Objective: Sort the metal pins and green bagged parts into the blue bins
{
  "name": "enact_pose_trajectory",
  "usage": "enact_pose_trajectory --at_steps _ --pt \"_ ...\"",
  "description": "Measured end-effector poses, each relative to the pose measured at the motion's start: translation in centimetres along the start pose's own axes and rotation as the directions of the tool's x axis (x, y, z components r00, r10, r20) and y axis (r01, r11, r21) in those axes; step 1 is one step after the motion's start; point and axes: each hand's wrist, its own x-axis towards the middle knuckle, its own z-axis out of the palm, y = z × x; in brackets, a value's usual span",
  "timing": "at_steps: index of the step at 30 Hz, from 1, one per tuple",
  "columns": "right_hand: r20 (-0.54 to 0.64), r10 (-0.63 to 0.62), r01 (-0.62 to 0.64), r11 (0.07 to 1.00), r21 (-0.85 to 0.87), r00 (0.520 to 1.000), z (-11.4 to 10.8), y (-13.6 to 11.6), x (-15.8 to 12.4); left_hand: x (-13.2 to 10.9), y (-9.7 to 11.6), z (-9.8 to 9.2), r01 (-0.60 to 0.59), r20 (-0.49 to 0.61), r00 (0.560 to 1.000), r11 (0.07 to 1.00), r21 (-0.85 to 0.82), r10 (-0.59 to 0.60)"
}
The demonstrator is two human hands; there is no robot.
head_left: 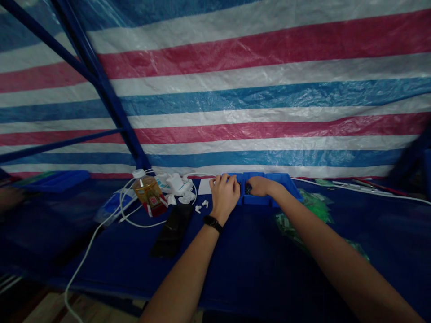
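Note:
Three small blue bins stand side by side at the back of the table. Over the left blue bin (pixel 239 197) lies my left hand (pixel 226 192), its fingers bent around the near left side and the fingertips hidden. A dark band is on that wrist. My right hand (pixel 258 185) reaches down into the middle blue bin (pixel 257 200), fingers closed and pointing left. Small dark parts (pixel 248 188) show at its fingertips; what they pinch is too small to make out. The right blue bin (pixel 286 180) sits beside that wrist.
Left of my hands are white earbuds (pixel 198 208), a black phone (pixel 172 229), a drink bottle (pixel 150 193), a white charger (pixel 175 183) and a looping white cable (pixel 97 229). Green plastic bags (pixel 314 206) lie right. Another person's hand (pixel 10 197) is far left. Striped sheeting (pixel 256 103) hangs behind.

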Motion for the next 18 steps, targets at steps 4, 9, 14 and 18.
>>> enact_pose_trajectory --at_steps 4,9,14,18 --pt "0.071 0.01 0.0 0.99 -0.14 0.997 0.6 0.0 0.2 0.1 -0.9 0.0 0.034 -0.012 0.999 0.998 0.049 -0.033" --pt "0.049 0.02 -0.01 0.98 -0.197 0.999 0.2 0.5 0.4 0.1 -0.8 0.2 0.018 0.0 1.0 0.999 0.04 -0.018" --pt "0.0 0.014 -0.014 0.994 -0.11 1.0 -1.3 1.7 0.6 0.1 -0.4 0.0 -0.051 -0.007 0.999 0.999 -0.008 0.051" --pt "-0.07 -0.011 0.012 1.0 0.017 0.998 -3.2 2.5 0.6 -0.1 0.0 0.1 -0.094 0.0 0.996 0.993 -0.07 0.094"
